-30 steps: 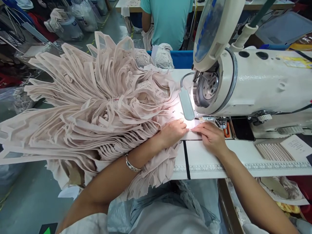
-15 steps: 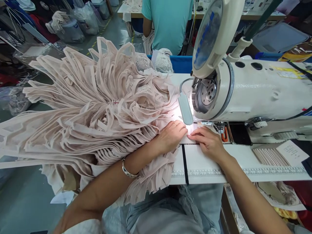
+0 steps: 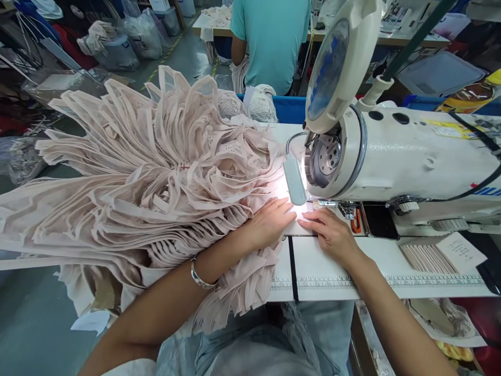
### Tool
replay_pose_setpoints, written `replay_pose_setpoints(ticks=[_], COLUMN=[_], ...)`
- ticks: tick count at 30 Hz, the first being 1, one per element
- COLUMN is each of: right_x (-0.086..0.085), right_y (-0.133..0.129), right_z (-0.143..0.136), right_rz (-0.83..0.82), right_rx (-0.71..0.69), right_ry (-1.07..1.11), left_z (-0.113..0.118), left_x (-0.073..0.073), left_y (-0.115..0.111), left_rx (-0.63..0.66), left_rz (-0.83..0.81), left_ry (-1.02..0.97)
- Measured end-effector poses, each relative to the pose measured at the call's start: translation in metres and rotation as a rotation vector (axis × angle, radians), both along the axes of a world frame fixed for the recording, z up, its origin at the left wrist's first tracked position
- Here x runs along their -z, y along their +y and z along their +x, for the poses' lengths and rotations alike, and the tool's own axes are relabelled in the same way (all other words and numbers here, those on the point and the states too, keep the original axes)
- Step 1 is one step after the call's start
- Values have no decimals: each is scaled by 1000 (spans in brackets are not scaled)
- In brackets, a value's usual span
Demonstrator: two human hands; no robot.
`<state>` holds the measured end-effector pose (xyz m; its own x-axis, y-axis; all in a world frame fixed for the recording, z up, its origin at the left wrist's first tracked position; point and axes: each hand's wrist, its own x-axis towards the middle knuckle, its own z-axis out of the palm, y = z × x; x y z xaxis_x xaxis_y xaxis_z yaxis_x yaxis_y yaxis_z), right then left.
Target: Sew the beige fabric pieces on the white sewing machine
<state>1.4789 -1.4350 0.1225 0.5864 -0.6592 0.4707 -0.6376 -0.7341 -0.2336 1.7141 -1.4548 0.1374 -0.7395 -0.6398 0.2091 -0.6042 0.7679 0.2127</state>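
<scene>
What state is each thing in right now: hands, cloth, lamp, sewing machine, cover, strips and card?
Left hand: open, palm down, fingers spread.
Right hand: palm down, fingers extended; grip unclear.
Cloth pile: heaped in loose folds.
Lamp: lit.
Sewing machine: running or stopped, cannot tell.
Round cover: raised, machine's end exposed.
Fabric strips: laid in a row.
Card: lying flat, written on.

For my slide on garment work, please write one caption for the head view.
Left hand and right hand close together by a small lamp at a sewing machine, with pale fabric heaped alongside.
</scene>
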Motion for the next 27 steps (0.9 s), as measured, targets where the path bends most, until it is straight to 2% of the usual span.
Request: replay_pose_setpoints(ticks=[5,12,21,27], right_x=[-1,2,5,11], right_y=[-1,0,-3,-7], right_z=[1,4,4,4], right_rz=[-22,-17,1,20], right_rx=[-6,75,176,227], right_ry=[-19,38,194,272], left_z=[1,-2,-1,-4], left_x=[0,3,3,1], left_y=[-1,-4,-12,-16], left_rx=[8,-24,-58,-124], left_rz=[5,48,111,118], left_ry=[23,43,101,113])
